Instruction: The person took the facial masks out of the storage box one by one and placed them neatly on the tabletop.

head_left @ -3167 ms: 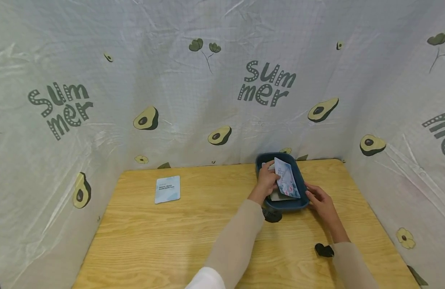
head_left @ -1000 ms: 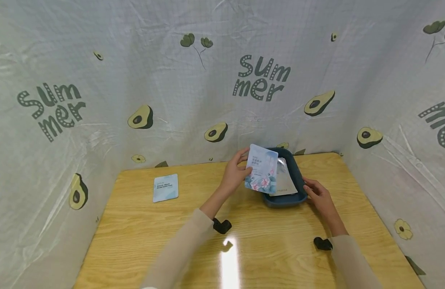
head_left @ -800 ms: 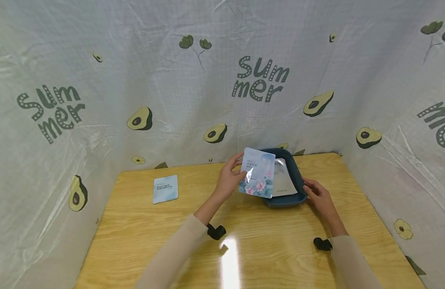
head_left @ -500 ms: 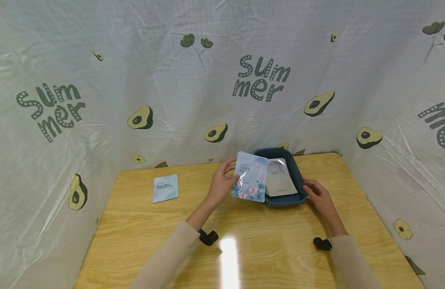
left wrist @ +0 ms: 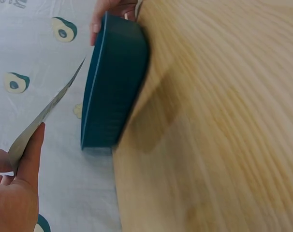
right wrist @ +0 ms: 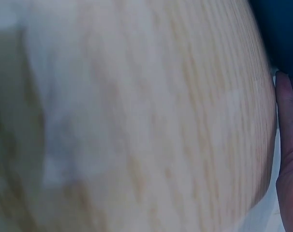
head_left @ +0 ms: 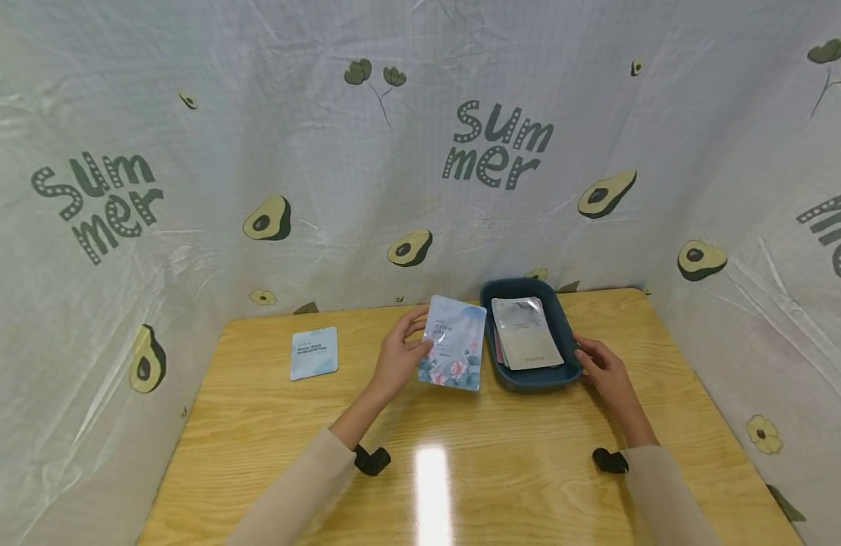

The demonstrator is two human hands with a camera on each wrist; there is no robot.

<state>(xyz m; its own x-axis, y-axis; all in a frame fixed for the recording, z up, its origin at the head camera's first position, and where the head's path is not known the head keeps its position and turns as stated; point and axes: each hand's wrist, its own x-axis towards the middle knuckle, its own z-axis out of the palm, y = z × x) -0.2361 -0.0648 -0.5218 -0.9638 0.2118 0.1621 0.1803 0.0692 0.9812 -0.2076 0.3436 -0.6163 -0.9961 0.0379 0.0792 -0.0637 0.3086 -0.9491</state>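
In the head view my left hand (head_left: 397, 355) pinches a pale blue sheet mask packet (head_left: 454, 341) printed with pink flowers, thumb in front and fingers behind. Edge-on in the left wrist view, the packet (left wrist: 45, 112) tilts above the table, just left of a dark blue plastic bin (head_left: 539, 383). My right hand (head_left: 607, 375) holds the bin's right side, thumb at the rim and fingers along the outer wall. Inside the bin lies a silver-and-cream packet (head_left: 527, 334) on top of others, whose edges peek out at its left.
Another light blue packet (head_left: 314, 353) lies flat at the back left of the wooden table (head_left: 277, 440). A white avocado-print sheet (head_left: 338, 167) hangs behind the table and along both sides. Bright glare shows on the front middle of the tabletop.
My left hand has lifted the flowered packet out of the bin and carried it left and slightly toward me, uncovering the silver-and-cream packet. The right hand stays at the bin.
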